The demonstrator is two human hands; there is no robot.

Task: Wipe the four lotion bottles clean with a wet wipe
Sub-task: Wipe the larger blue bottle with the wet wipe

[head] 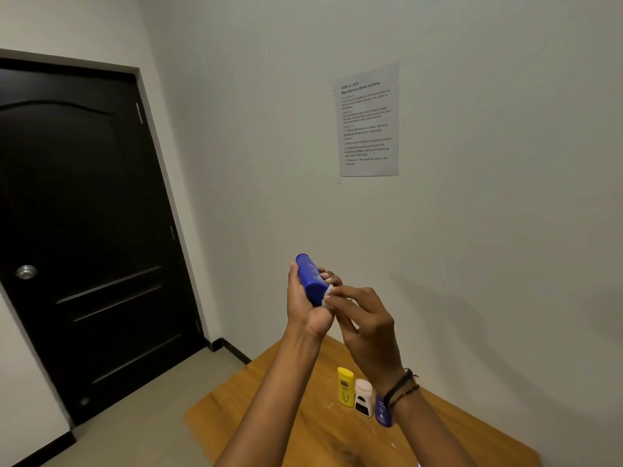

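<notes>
My left hand (pixel 303 298) grips a dark blue lotion bottle (pixel 312 279) held up in the air, tilted with its top pointing up and left. My right hand (pixel 364 318) pinches a small white wet wipe (pixel 327 294) against the bottle's lower end. On the wooden table (pixel 303 426) below stand a yellow bottle (pixel 345 385), a white bottle with a dark label (pixel 363 397) and a purple-blue bottle (pixel 382 411), the last partly hidden behind my right wrist.
The table stands against a pale wall with a printed task sheet (pixel 367 123) taped to it. A black door (pixel 84 230) is at the left, with tiled floor (pixel 151 416) between it and the table.
</notes>
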